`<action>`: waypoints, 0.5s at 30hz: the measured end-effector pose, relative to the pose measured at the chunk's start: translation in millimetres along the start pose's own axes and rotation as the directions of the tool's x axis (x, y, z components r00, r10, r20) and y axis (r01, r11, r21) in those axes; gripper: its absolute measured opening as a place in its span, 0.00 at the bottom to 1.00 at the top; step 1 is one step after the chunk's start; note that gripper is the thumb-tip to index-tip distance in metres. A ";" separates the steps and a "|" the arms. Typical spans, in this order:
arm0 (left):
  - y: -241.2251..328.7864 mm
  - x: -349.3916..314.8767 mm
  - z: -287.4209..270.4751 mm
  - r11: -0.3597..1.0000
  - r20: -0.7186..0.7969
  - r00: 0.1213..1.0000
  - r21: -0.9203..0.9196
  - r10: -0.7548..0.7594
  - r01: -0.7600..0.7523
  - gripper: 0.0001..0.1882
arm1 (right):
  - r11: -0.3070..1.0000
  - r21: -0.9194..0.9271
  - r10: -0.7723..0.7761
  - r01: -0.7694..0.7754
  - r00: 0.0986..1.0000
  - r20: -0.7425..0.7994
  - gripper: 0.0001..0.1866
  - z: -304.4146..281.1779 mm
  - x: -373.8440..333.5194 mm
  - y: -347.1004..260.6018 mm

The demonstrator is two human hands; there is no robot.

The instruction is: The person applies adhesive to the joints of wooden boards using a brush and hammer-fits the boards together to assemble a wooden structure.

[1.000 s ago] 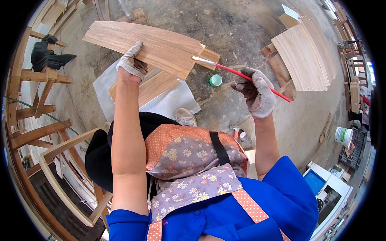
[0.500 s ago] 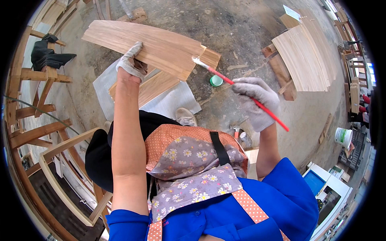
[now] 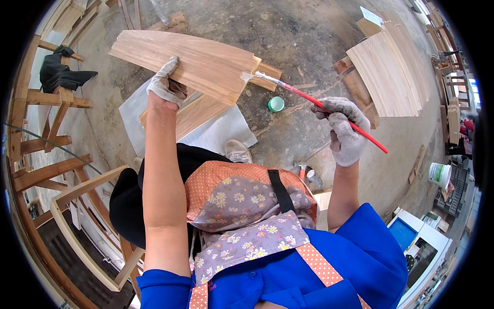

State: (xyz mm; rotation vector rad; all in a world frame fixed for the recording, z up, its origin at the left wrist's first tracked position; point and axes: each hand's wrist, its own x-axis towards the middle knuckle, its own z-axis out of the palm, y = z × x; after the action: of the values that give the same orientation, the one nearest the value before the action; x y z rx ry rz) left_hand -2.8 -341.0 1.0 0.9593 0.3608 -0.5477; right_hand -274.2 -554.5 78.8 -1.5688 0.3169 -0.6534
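Note:
My left hand (image 3: 167,85), in a pale glove, grips the near edge of a flat wooden board (image 3: 200,62) with a notched right end. The thumb lies on top and the fingers curl beneath. In my right hand (image 3: 346,129), also gloved and closed, is a slim red-handled brush (image 3: 303,95). Its whitish tip is at the notched end of the board, where a pale wet-looking patch shows. Below the held board lie more wooden boards (image 3: 206,110) on a white sheet (image 3: 135,113). A small green-rimmed pot (image 3: 276,104) stands on the floor right of them.
A fanned row of thin boards (image 3: 381,72) rests on timber at the right. A hammer (image 3: 302,171) lies on the floor near my knees. Wooden frames (image 3: 67,201) stand on the left, one draped with black cloth (image 3: 64,69). A white bucket (image 3: 439,175) stands far right.
My right hand has moved right and slightly down, drawing the brush tip to the board's end edge. The board has shifted slightly in my left hand's grip.

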 end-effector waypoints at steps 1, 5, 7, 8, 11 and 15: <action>-0.1 0.2 0.1 1.000 -0.012 1.000 -0.005 -0.001 0.001 0.10 | 1.000 -0.012 -0.011 0.011 1.000 0.011 0.13 0.7 0.2 0.6; -0.7 0.3 -0.1 1.000 0.000 1.000 -0.003 -0.004 0.004 0.10 | 0.993 -0.109 -0.043 0.051 0.997 0.068 0.13 8.2 0.2 0.2; 0.5 -1.3 0.9 1.000 0.012 1.000 -0.009 -0.024 0.024 0.09 | 0.986 -0.162 -0.033 0.050 0.993 0.110 0.13 8.0 -0.5 0.0; 0.6 -3.5 2.4 1.000 -0.005 1.000 -0.018 -0.014 0.014 0.09 | 0.983 -0.180 -0.017 0.042 0.991 0.134 0.12 5.7 -1.5 0.2; 2.8 -7.8 5.0 0.999 -0.031 1.000 -0.043 0.001 -0.002 0.10 | 0.991 -0.129 -0.028 0.039 0.995 0.091 0.12 -5.2 -0.9 2.0; 3.6 -5.3 1.1 0.996 0.023 0.999 -0.080 -0.034 0.036 0.10 | 0.975 0.218 0.066 -0.039 0.991 -0.116 0.11 -2.0 5.2 -7.4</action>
State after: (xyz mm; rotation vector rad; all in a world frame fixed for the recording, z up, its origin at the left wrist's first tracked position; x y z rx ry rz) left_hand -4.9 -338.9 6.7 0.8705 0.3777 -0.5711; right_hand -272.6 -558.2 87.2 -1.3115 0.3660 -0.7203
